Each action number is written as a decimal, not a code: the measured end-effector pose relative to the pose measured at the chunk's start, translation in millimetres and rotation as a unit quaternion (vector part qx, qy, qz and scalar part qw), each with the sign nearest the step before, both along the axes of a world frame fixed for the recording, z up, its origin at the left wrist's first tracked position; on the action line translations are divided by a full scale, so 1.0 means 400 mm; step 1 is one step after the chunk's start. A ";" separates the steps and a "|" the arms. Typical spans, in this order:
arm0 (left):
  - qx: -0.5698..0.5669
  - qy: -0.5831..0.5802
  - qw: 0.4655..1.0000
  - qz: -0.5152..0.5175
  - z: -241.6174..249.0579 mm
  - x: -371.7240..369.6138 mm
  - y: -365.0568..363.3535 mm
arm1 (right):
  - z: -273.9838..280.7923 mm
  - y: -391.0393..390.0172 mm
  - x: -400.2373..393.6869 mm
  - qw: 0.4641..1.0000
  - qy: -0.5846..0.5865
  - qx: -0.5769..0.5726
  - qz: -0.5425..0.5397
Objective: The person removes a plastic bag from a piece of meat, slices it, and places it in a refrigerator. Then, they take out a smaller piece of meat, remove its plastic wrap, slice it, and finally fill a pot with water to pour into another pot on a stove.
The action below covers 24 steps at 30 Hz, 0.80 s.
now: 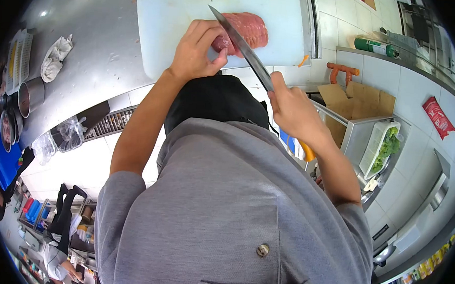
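A piece of raw pink meat point(252, 30) lies on the white cutting board point(163, 39), with slice lines across its right part. My left hand point(196, 49) presses on its left end, fingers curled and thumb bent in, closed on the meat. My right hand point(297, 110) is closed around the handle of a long knife point(248, 55). The blade slants up and left across the meat, its tip just beyond my left fingers. A yellow-orange end point(307, 151) shows below my right hand, in line with the blade. The blade hides part of the meat.
A crumpled cloth point(56, 58), a white basket point(18, 64) and a metal pot point(31, 97) stand left on the steel counter point(95, 40). At right are a cardboard box point(357, 100) and a tray of leafy greens point(381, 149). Another person point(59, 256) is at lower left.
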<state>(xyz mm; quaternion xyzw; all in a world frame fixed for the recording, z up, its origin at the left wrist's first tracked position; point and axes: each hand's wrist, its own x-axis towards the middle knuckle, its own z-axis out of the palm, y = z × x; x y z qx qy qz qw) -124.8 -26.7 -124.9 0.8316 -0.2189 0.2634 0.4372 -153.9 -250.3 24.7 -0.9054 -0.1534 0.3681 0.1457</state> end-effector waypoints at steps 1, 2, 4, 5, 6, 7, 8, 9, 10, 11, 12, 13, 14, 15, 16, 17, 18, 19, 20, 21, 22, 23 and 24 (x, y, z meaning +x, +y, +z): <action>0.000 -0.002 1.000 -0.003 0.001 0.000 0.000 | 0.005 -0.001 -0.004 1.000 0.002 -0.003 0.007; -0.001 -0.003 1.000 -0.004 0.001 -0.006 0.000 | 0.007 -0.002 -0.013 1.000 0.001 -0.005 0.005; 0.012 0.011 1.000 0.000 0.010 -0.004 -0.001 | 0.009 -0.007 -0.016 0.998 -0.011 -0.042 0.034; 0.015 -0.009 1.000 -0.003 -0.001 -0.002 0.000 | 0.014 -0.006 -0.011 0.996 0.058 -0.069 0.025; 0.029 0.017 0.999 -0.009 -0.002 -0.002 -0.002 | 0.014 -0.003 -0.001 0.991 0.121 -0.055 -0.003; 0.033 0.001 0.999 -0.001 0.009 0.008 -0.008 | 0.010 -0.008 -0.012 0.999 0.046 -0.014 0.016; 0.026 -0.002 1.000 -0.010 -0.009 0.013 -0.010 | 0.025 -0.003 0.004 0.997 0.077 -0.023 0.006; 0.017 0.001 1.000 -0.015 -0.025 0.012 -0.012 | -0.009 -0.017 -0.009 0.999 0.046 -0.001 0.014; 0.021 0.018 0.999 -0.017 0.004 0.007 -0.014 | 0.011 -0.005 0.008 0.996 0.087 0.015 -0.002; 0.011 0.038 0.999 -0.012 0.019 0.000 -0.015 | 0.012 0.006 0.012 0.995 0.096 0.027 -0.006; 0.012 0.050 0.999 -0.017 0.027 -0.006 -0.011 | 0.004 0.017 0.018 0.995 0.097 0.032 -0.009; 0.018 0.039 0.999 -0.028 0.034 -0.012 -0.005 | -0.007 0.030 0.026 0.994 0.102 0.040 -0.007; 0.023 0.042 0.999 -0.024 0.034 -0.013 -0.003 | -0.023 0.039 0.029 0.995 0.091 0.045 -0.012; 0.026 0.045 0.998 -0.018 0.034 -0.012 -0.003 | -0.041 0.046 0.027 0.995 0.068 0.068 -0.010; 0.027 0.050 0.998 -0.022 0.037 -0.013 -0.003 | -0.062 0.051 0.029 0.995 0.046 0.090 -0.006; 0.029 0.045 0.998 -0.023 0.037 -0.010 -0.001 | -0.088 0.061 0.037 0.995 0.041 0.091 -0.007; 0.030 0.047 0.998 -0.024 0.035 -0.012 0.000 | -0.119 0.076 0.045 0.994 0.020 0.111 -0.008; 0.030 0.047 0.998 -0.023 0.034 -0.010 -0.003 | -0.150 0.088 0.055 0.991 -0.001 0.130 -0.007; 0.031 0.045 0.998 -0.022 0.032 -0.007 -0.003 | -0.181 0.098 0.059 0.990 -0.011 0.139 -0.009; 0.028 0.038 0.999 -0.026 0.031 -0.004 -0.003 | -0.172 0.098 0.062 0.990 -0.012 0.140 -0.008; 0.024 0.034 0.999 -0.030 0.031 -0.008 -0.004 | -0.166 0.097 0.059 0.990 -0.033 0.135 -0.011; 0.024 0.043 0.998 -0.026 0.027 -0.015 -0.011 | -0.160 0.097 0.049 0.990 -0.046 0.131 -0.012; 0.023 0.040 0.999 -0.024 0.029 -0.014 -0.013 | -0.154 0.089 0.044 0.992 -0.020 0.123 -0.012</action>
